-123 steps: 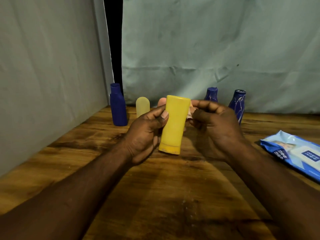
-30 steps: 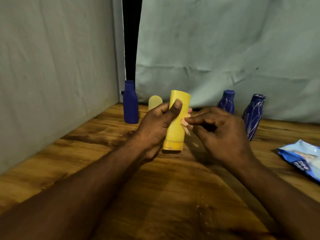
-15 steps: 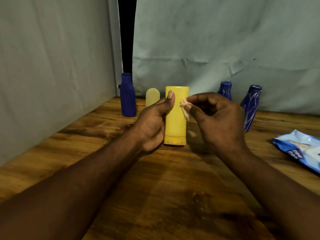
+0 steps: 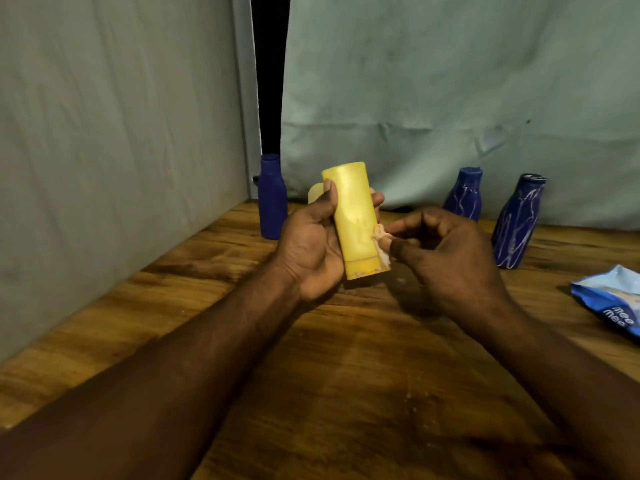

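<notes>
Left hand (image 4: 311,247) wrapped the yellow bottle (image 4: 353,216), thumb across its front, and held it slightly tilted at centre, close to the table (image 4: 346,375). Right hand (image 4: 446,258) pinched a pale scrap (image 4: 381,237) against the bottle's lower right side. A blue bottle (image 4: 272,199) stood far left, two streaked bottles (image 4: 464,199) (image 4: 516,223) far right, and a wipes pack (image 4: 609,303) lay at the right edge.

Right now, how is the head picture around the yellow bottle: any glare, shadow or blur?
Head view: dim, warm light; the yellow bottle is fairly sharp, with a soft sheen and no hard glare; the left hand gripping it and the right hand pinching a pale scrap read dark; their shadow falls on the table beneath; the forearms at the bottom edge are soft.
</notes>
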